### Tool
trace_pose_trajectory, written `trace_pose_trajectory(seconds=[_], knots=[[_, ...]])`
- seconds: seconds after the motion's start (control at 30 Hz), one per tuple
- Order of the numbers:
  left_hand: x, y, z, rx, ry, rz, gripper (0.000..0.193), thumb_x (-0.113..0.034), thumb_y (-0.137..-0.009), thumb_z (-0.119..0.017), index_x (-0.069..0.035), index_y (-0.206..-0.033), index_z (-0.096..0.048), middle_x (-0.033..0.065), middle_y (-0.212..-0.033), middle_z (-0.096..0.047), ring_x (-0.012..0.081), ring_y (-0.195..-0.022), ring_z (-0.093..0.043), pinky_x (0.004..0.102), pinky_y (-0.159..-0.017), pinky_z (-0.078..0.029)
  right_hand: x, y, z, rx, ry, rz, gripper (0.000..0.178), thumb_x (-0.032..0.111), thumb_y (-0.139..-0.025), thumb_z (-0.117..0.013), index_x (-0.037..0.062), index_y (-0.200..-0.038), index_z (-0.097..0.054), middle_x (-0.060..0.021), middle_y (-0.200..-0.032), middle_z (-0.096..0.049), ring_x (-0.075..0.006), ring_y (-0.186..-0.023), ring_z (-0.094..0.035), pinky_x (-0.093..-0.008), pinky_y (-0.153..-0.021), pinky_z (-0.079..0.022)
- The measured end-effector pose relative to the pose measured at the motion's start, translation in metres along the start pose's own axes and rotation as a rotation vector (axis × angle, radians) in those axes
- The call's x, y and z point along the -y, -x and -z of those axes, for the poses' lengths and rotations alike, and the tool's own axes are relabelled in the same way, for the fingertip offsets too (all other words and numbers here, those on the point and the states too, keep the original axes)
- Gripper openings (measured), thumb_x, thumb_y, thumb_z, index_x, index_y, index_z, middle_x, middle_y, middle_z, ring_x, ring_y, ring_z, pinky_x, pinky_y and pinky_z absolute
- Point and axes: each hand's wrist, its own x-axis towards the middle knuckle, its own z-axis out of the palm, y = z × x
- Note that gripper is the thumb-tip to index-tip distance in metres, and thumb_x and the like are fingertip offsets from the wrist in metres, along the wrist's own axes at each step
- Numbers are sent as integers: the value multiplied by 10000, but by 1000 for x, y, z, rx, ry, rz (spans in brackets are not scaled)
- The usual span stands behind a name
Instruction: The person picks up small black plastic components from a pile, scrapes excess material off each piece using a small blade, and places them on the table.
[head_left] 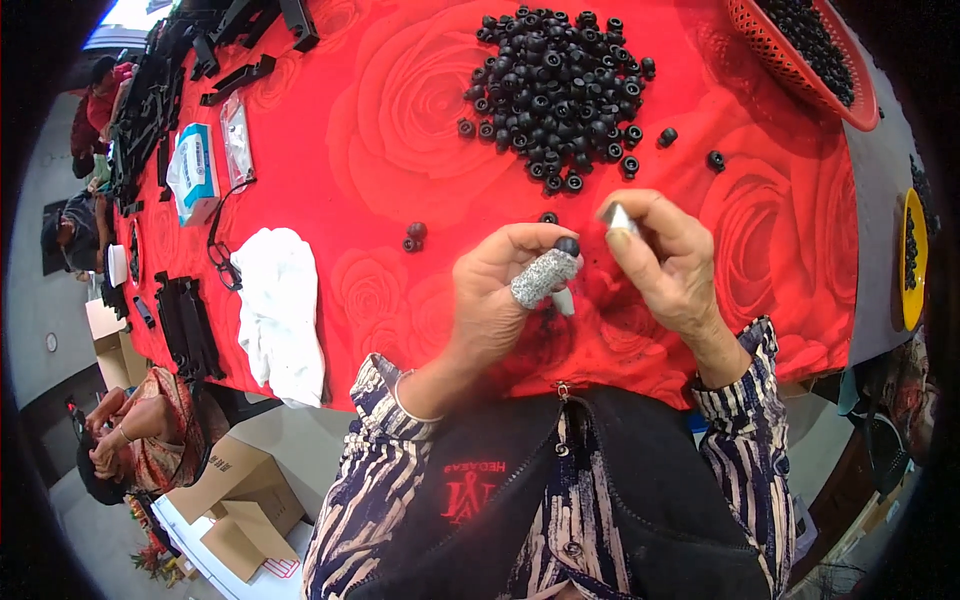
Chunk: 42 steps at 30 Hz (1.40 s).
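left hand [500,290] has fingers pinched around a small black piece [567,245], out in front of the person's chest, over the table's near part. right hand [670,260] is just beside it, thumb and finger pinched on a pale pointed bit [621,219], too small to tell what. grey speckled wrap [543,279] on one left digit; it and the fingertips cover part of the piece.

around: red rose-print cloth [400,170] on the table, heap of black pieces [560,95] beyond the hands, red basket [855,110] at upper right and yellow tray [911,305] at right, both holding black pieces. left side: white cloth [280,310], blue-white box [196,178], clear bag [237,140], black cord [220,235], long black parts [145,130]. one loose piece [548,218] sits in close, just past the left fingertips.

counts: one piece in left hand, one loose by its fingertips, two loose left of that hand, two loose right of the heap; heap, too many to count. one basket, one tray, one white cloth. at least three other people at left.

piece direction: exposed dark end faces up, toward the camera; long axis can't be told, rest hidden by fingers.
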Motion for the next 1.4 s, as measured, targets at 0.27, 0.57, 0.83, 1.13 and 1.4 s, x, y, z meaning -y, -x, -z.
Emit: trace_pose_trajectory(seconds=[0.27,0.57,0.83,1.13,1.4], knots=[[5,-3,1,26,137,79,217,-48,-838,-592,44,-1030,-550,107,-892,-627,137,-726,-615,235,-582,-511,2,-2,-8,93,256,479,381,-25,-648,-620,-6,-1025,-567,-119,-724,-560,-238,-580,-557,-315,-504,-450],[19,-3,-1,-49,248,37,229,-35,-832,-591,34,-1047,-552,104,-904,-627,139,-731,-612,233,-607,-512,-2,3,-13,31,359,573,439,-36,-611,-602,-11,-1047,-562,-115,-728,-549,-250,-573,-551,-336,-506,-458],[14,-7,0,-62,329,42,204,-25,-839,-569,29,-1036,-562,103,-905,-627,132,-737,-605,233,-668,-515,-2,2,-13,35,370,590,474,-30,-611,-602,-37,-1081,-541,-119,-721,-532,-245,-582,-553,-334,-507,-459],[2,-6,4,-115,71,-83,246,-15,-798,-633,31,-1030,-562,78,-909,-624,103,-726,-595,209,-653,-500,6,1,-14,104,268,530,411,-45,-637,-579,-29,-1046,-545,-112,-711,-524,-236,-569,-543,-319,-505,-448],[-35,5,49,-441,-936,-493,176,-42,-720,-700,-58,-881,-632,30,-794,-600,108,-725,-515,256,-617,-427,-1,-2,-5,18,361,440,330,-41,-687,-564,1,-1014,-555,-44,-681,-470,-103,-518,-460,-228,-462,-370]])
